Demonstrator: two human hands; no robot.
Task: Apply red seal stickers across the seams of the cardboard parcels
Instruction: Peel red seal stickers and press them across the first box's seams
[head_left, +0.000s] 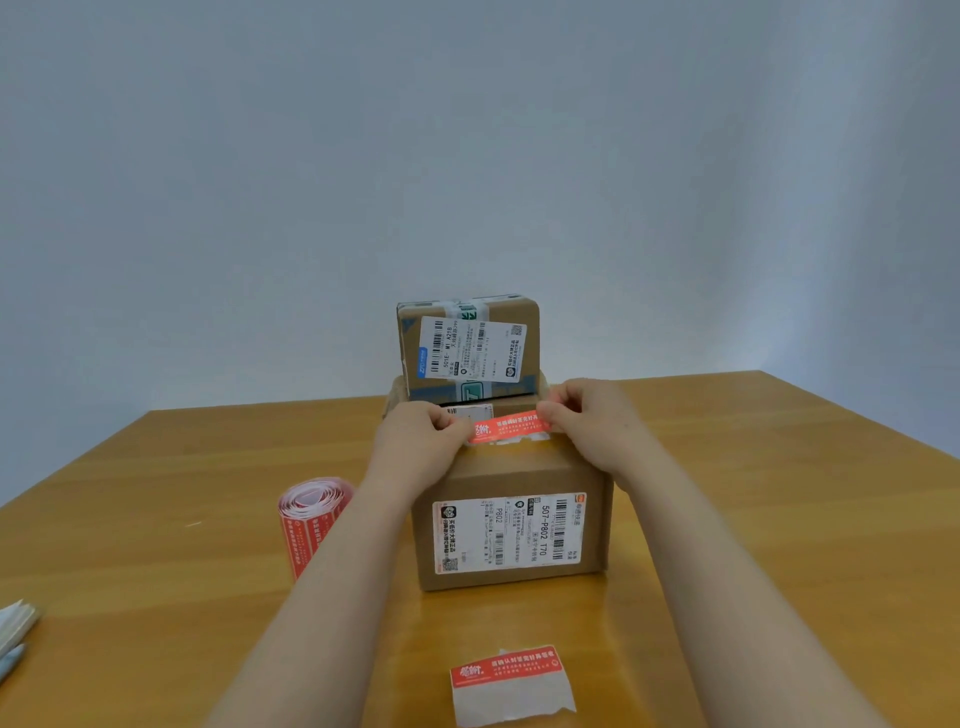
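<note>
A cardboard parcel (511, 478) with a white shipping label on its front stands in the middle of the wooden table. Over its top I hold a red seal sticker (506, 427) stretched between both hands. My left hand (415, 441) pinches the sticker's left end and my right hand (592, 421) pinches its right end. Whether the sticker touches the parcel's top I cannot tell. Behind it, a second parcel (470, 345) with a white label sits on top of a third box (397, 392), which is mostly hidden.
A roll of red seal stickers (309, 519) stands to the left of the near parcel. A torn backing sheet carrying one red sticker (511, 686) lies at the table's front edge. Pale objects (15, 631) lie at the far left edge. A plain wall rises behind the table.
</note>
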